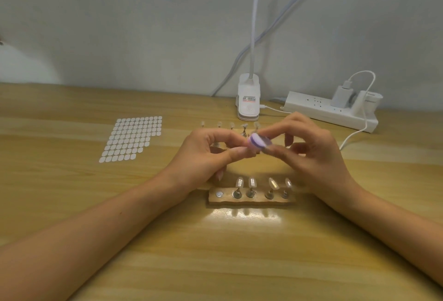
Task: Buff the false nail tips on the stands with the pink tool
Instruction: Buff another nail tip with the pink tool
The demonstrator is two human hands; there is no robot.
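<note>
Head view: right hand (311, 154) pinches pink tool (258, 143); left hand (208, 154) curled beside it, grip unclear.

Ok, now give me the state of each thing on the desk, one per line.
Tool: raised, blurred.
Right hand: grips tool.
Left hand: pinched at tool's end; what it holds is hidden.
Near stand: four tips upright, leftmost spot empty.
Far tips: upright behind the hands.
Sticker sheet: partly used.
Power strip: charger plugged in.
</note>
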